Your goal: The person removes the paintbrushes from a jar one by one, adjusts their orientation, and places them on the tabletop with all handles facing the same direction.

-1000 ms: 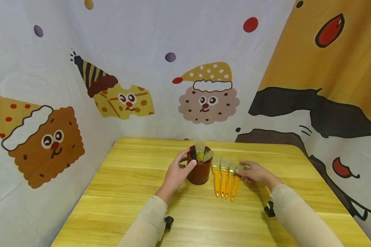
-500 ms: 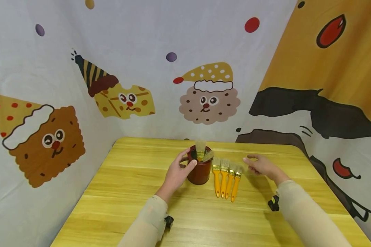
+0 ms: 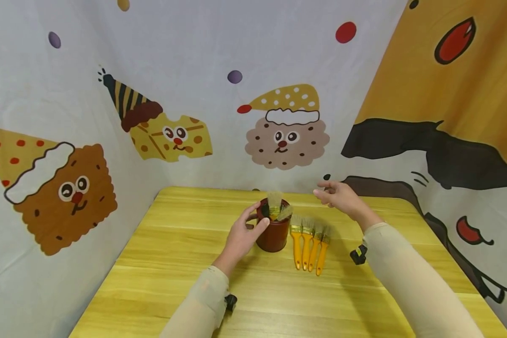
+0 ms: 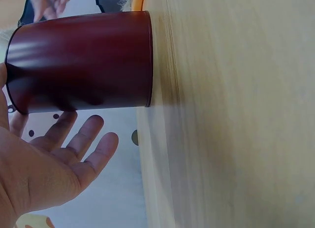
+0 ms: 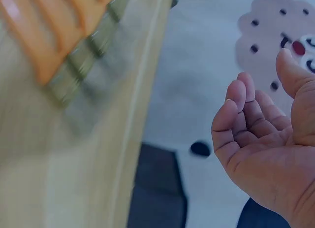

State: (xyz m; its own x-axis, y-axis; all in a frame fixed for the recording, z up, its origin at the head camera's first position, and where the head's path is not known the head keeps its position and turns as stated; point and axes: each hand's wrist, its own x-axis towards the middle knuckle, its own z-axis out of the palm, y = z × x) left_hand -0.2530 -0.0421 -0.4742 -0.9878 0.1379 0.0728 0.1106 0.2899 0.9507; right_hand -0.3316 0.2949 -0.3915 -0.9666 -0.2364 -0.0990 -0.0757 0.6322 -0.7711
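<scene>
A dark red cylindrical pot (image 3: 272, 237) stands upright on the table. Several brushes (image 3: 274, 206) rise from it, bristles up. My left hand (image 3: 241, 237) holds the pot near its rim, thumb at the front and fingers at the far left side; the left wrist view shows the fingers beside the pot wall (image 4: 83, 63). Right of the pot, several paintbrushes (image 3: 309, 239) with orange handles lie side by side in a row, bristles away from me. My right hand (image 3: 340, 199) hovers beyond the bristle ends, apart from them, its fingers loosely bent with nothing in them (image 5: 266, 134).
The wooden table (image 3: 186, 225) ends in a back edge close behind the pot. A printed cloth (image 3: 186, 70) with cartoon figures hangs behind and at both sides. Small black devices (image 3: 358, 254) sit at both wrists.
My right hand has left the rightmost paintbrush in the row, first drawing back to the right, then rising toward the far edge and left. My left hand stays at the pot.
</scene>
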